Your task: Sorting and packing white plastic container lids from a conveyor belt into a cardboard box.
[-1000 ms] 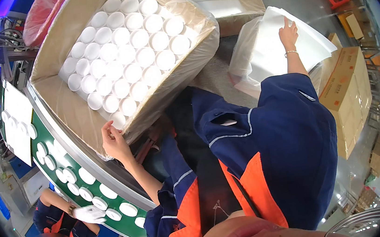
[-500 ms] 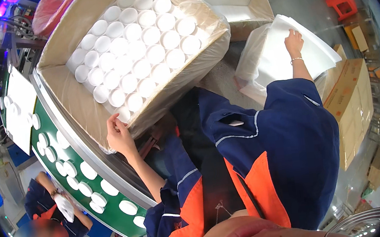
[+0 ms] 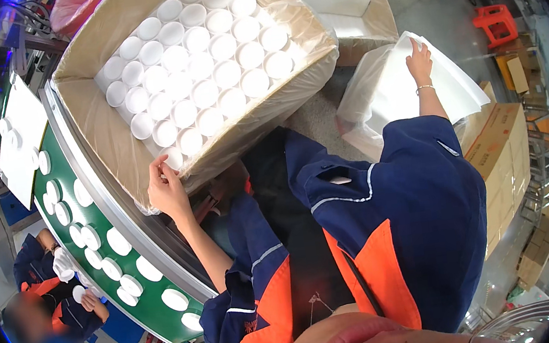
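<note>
My left hand (image 3: pixel 167 190) is at the near corner of a large plastic-lined carton (image 3: pixel 293 98), its fingers loosely bent and apart beside the rim. I see nothing held in it. Inside the carton, round white shallow pieces like lids or caps (image 3: pixel 227 73) sit in close rows, open side up. Out to the right, my right hand (image 3: pixel 419 65) lies with fingers stretched over a stack of white sheets (image 3: pixel 395 90). Its fingertips reach the sheets' far edge. A clear plastic liner (image 3: pixel 354 111) surrounds the stack.
A curved green conveyor (image 3: pixel 107 234) at left carries several white round pieces. Beyond it, a co-worker's gloved hand (image 3: pixel 63 265) is near a similar piece. Another carton (image 3: pixel 375 17) stands behind, stacked cartons (image 3: pixel 501 166) at right, and a red stool (image 3: pixel 496 24) at far right.
My right hand has shifted toward the far edge of the white sheets, its fingers straighter. My left hand stays near the carton corner. The view has moved slightly; the co-worker's hands changed position.
</note>
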### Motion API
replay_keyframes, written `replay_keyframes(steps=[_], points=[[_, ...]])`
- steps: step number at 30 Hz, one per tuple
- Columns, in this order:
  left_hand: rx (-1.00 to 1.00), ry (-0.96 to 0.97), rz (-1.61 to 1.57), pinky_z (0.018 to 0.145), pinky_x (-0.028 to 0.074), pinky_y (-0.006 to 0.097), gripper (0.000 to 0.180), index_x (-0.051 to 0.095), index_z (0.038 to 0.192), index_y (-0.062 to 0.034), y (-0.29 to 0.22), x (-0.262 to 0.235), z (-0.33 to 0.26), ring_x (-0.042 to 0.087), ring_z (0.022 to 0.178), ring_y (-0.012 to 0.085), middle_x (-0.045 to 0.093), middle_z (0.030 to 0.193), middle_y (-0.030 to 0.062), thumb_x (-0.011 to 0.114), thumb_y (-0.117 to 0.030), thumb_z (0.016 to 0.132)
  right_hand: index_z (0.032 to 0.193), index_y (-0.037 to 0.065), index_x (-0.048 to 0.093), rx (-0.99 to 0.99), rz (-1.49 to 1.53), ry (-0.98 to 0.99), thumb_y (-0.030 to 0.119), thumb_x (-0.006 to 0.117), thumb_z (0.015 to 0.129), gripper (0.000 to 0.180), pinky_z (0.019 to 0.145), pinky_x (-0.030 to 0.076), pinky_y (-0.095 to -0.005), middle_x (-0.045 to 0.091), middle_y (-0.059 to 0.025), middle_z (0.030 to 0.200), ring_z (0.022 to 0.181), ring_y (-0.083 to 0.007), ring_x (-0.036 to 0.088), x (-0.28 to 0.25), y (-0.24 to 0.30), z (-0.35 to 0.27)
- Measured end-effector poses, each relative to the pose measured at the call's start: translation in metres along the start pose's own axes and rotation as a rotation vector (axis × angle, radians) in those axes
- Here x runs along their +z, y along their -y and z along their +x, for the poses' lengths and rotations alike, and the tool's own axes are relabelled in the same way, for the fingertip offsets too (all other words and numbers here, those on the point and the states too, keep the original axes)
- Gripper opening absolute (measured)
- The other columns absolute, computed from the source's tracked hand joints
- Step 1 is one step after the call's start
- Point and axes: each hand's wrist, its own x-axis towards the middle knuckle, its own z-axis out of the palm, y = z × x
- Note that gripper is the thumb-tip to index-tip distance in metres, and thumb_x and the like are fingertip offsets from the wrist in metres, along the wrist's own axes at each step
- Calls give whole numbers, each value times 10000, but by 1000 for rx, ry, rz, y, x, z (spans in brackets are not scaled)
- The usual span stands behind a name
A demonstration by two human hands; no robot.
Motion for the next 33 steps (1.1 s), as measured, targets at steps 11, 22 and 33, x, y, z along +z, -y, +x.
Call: replay_keyframes(steps=[11, 22, 33], points=[[7, -23, 15, 495, 426, 284, 162, 679, 938, -146, 1, 3, 0, 611, 498, 127, 624, 573, 31, 520, -170, 913, 1245, 194, 493, 35, 103, -58, 153, 613, 778, 484, 914, 448, -500, 428, -190, 1264, 1180, -370, 450, -6, 5, 16], [1, -36, 10, 509, 436, 294, 173, 679, 933, -155, 3, 4, -1, 639, 529, 145, 643, 595, 25, 509, -149, 900, 1285, 115, 492, -60, -11, -19, 55, 543, 798, 493, 842, 498, -441, 537, -144, 1156, 1075, -308, 554, -7, 7, 9], [17, -55, 14, 510, 433, 295, 171, 678, 932, -153, 5, 4, -3, 643, 537, 157, 648, 603, 32, 511, -140, 894, 1301, 117, 463, -104, -14, -77, 42, 579, 781, 539, 845, 493, -433, 532, -139, 1167, 1068, -302, 556, -12, 11, -7]])
